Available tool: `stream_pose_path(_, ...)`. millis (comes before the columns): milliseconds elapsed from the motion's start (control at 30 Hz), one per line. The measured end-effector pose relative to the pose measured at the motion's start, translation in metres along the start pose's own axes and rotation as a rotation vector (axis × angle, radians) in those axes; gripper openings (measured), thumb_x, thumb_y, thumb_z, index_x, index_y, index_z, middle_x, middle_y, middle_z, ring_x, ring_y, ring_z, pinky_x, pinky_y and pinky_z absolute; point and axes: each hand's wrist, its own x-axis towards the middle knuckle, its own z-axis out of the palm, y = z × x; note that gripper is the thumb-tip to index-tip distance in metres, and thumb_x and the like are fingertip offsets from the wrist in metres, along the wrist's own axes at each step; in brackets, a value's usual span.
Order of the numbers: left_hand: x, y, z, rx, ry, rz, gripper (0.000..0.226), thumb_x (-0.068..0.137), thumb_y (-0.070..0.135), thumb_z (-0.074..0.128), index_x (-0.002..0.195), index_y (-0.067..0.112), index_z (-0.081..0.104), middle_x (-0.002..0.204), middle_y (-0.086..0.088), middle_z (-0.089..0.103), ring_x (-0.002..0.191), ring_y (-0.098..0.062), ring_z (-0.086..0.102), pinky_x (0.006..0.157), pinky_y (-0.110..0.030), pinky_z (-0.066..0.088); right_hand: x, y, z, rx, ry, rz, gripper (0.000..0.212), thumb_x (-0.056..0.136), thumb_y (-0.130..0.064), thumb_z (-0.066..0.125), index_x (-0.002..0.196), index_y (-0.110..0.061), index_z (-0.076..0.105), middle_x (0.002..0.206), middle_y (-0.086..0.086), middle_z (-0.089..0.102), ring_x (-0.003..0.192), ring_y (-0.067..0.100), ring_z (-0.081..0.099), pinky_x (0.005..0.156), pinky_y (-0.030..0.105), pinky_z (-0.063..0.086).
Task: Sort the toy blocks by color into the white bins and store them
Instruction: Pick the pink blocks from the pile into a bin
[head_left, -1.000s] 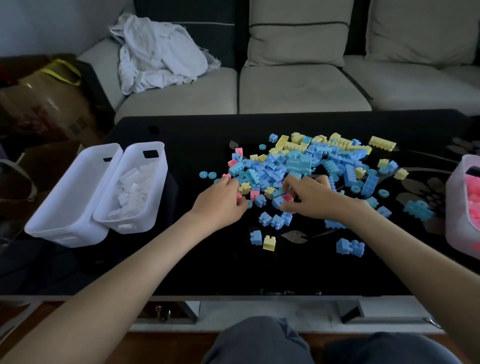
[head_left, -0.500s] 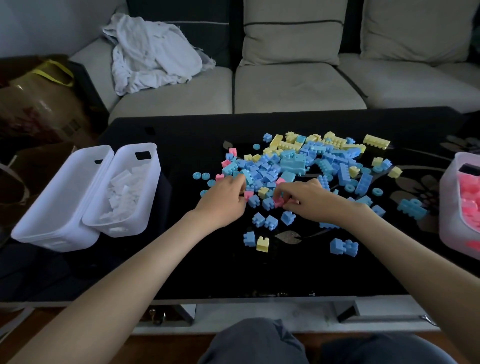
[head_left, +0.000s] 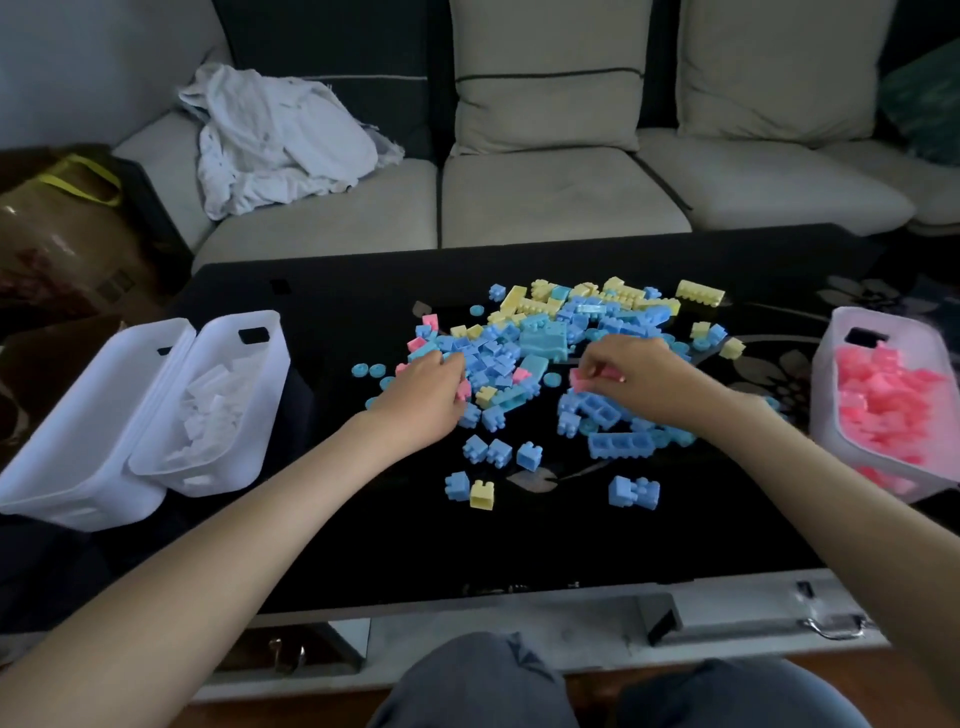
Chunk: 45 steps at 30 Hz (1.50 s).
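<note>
A person's right hand (head_left: 639, 379) pinches a small pink plastic toy block (head_left: 581, 380) in its fingertips, at the near right side of a heap of blue, yellow and pink plastic blocks (head_left: 540, 338) mid-table. The left hand (head_left: 421, 402) rests knuckles-up on the heap's left side, fingers curled; its grip cannot be told. A white plastic bin of pink blocks (head_left: 826, 415) sits at the black glass table's (head_left: 363, 535) right edge, and a white bin of white blocks (head_left: 270, 384) sits at its left.
</note>
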Motion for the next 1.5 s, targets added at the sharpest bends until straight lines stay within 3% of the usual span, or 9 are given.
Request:
stream_pose_path(167,0.019,0.077,-0.015,-0.071,0.116,0.105,0.01,0.095,0.018,0.051,0.098,0.01,0.046,0.102,-0.003,0.046,0.095,-0.018,0.045,0.075,-0.028,0.035,-0.05,0.063,-0.05,0.009,0.273,0.158,0.014,0.089,-0.026,0.063,0.094,-0.013,0.065,0.09,-0.002,0.057,0.085,0.017,0.055,0.076,0.026,0.035)
stream_pose_path(333,0.046,0.204,0.001,-0.216,0.08,0.353,0.011,0.095,0.015,0.053,0.097,0.008,0.044,0.106,-0.01,0.048,0.098,-0.025,0.049,0.075,-0.03,0.036,-0.102,0.124,-0.081,0.019,0.53,0.43,0.015,0.087,-0.02,0.063,0.094,-0.008,0.067,0.094,0.01,0.062,0.089,0.023,0.056,0.074,0.026,0.034)
stream_pose_path(533,0.07,0.327,0.042,-0.188,-0.069,0.535,0.048,0.094,0.007,0.048,0.139,0.001,0.034,0.136,-0.024,0.04,0.124,-0.037,0.041,0.098,-0.039,0.036,-0.136,0.148,-0.071,-0.043,0.234,0.693,0.027,0.092,-0.007,0.044,0.11,-0.019,0.06,0.112,-0.002,0.063,0.109,0.019,0.057,0.085,0.031,0.034)
stream_pose_path(600,0.076,0.332,0.056,-0.139,-0.139,0.544,0.054,0.092,0.01,0.052,0.141,0.002,0.032,0.14,-0.022,0.037,0.131,-0.036,0.034,0.106,-0.038,0.031,-0.142,0.157,-0.068,-0.148,0.222,0.608,0.036,0.09,-0.006,0.041,0.111,-0.029,0.06,0.1,-0.008,0.063,0.102,0.013,0.057,0.099,0.035,0.026)
stream_pose_path(700,0.08,0.327,0.064,-0.067,-0.214,0.558,0.058,0.089,0.017,0.062,0.139,0.006,0.034,0.143,-0.016,0.031,0.137,-0.032,0.025,0.113,-0.037,0.024,-0.148,0.167,-0.063,-0.221,0.097,0.482,0.05,0.09,-0.005,0.035,0.127,-0.036,0.049,0.119,-0.018,0.054,0.119,0.007,0.047,0.113,0.043,0.009)
stream_pose_path(867,0.078,0.31,0.05,-0.045,-0.264,0.563,0.041,0.096,0.017,0.051,0.134,0.008,0.041,0.135,-0.011,0.036,0.114,-0.025,0.049,0.091,-0.033,0.042,-0.13,0.18,-0.06,-0.167,0.128,0.431,0.055,0.094,-0.005,0.035,0.14,-0.035,0.038,0.122,-0.004,0.052,0.115,0.016,0.046,0.103,0.038,0.025)
stream_pose_path(1000,0.076,0.29,0.039,0.008,-0.305,0.558,0.033,0.095,0.021,0.05,0.126,0.009,0.047,0.133,-0.007,0.037,0.092,-0.019,0.051,0.075,-0.028,0.043,-0.117,0.178,-0.059,-0.036,0.184,0.47,0.049,0.096,-0.013,0.044,0.144,-0.022,0.036,0.144,0.005,0.042,0.133,0.028,0.035,0.11,0.046,0.018)
stream_pose_path(1267,0.08,0.252,0.019,0.01,-0.379,0.492,0.033,0.086,0.015,0.053,0.119,0.018,0.054,0.116,-0.002,0.048,0.096,-0.017,0.055,0.083,-0.034,0.053,-0.113,0.173,-0.062,0.087,0.239,0.378,0.047,0.087,-0.02,0.061,0.133,-0.017,0.05,0.131,0.004,0.047,0.124,0.023,0.042,0.103,0.035,0.036)
stream_pose_path(1500,0.078,0.257,0.03,-0.237,-0.18,0.453,0.041,0.095,0.021,0.051,0.133,0.011,0.039,0.133,-0.006,0.044,0.115,-0.021,0.052,0.096,-0.036,0.046,-0.117,0.178,-0.072,0.116,0.184,0.583,0.055,0.087,-0.029,0.063,0.137,-0.019,0.042,0.126,0.009,0.052,0.102,0.022,0.054,0.084,0.032,0.045)
